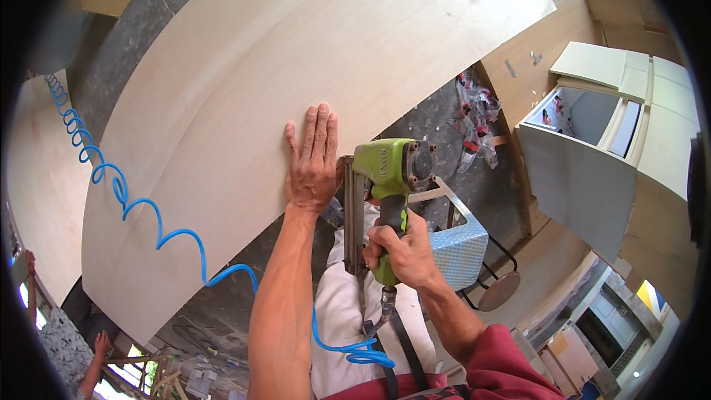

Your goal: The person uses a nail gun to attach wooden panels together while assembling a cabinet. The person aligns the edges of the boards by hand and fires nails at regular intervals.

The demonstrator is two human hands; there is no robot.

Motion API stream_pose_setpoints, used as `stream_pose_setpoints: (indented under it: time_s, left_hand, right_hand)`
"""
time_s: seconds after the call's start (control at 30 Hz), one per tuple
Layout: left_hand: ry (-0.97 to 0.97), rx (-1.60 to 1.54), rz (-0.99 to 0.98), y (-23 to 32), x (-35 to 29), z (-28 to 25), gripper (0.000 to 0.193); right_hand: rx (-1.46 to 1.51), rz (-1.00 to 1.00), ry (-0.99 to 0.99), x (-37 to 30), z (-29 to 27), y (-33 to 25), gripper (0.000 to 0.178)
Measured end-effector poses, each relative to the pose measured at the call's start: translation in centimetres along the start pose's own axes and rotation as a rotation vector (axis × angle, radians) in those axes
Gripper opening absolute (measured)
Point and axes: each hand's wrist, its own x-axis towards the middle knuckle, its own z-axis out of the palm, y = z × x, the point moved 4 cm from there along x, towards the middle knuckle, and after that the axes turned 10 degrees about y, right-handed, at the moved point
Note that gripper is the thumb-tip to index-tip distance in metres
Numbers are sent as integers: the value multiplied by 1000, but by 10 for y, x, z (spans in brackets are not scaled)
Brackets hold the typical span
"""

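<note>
My right hand (pixel 404 250) is wrapped round the black handle of a green pneumatic nail gun (pixel 383 167), held upright over my lap. Its dark magazine (pixel 354 215) runs down on the left side. A blue coiled air hose (pixel 185 235) joins a metal fitting under the handle. My left hand (pixel 314 167) lies flat, fingers stretched out, near the close edge of a large pale plywood sheet (pixel 244 96). The gun's nose is beside that edge; whether it touches the sheet I cannot tell.
A blue-topped stool (pixel 455 252) stands right of my legs, with a round stool (pixel 500 290) beyond. Crumpled plastic wrapping (pixel 478 122) lies on the dark floor. White cabinet boxes (pixel 585 148) stand at the right. Another person (pixel 70 348) is at the lower left, by another panel (pixel 44 185).
</note>
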Motion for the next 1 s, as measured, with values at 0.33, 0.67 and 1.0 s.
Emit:
stream_pose_setpoints:
  time_s: [0.33,0.67,1.0]
  left_hand:
    - [18,-15,-5,1,0,-1,71]
    - [-3,-141,12,-1,-9,-9,80]
    - [-101,268,-32,-132,-214,-104,83]
  right_hand:
    - [-10,-10,13,-2,2,-1,19]
    - [269,-50,152,-27,-15,41,35]
    - [247,-7,120,-42,-7,98,37]
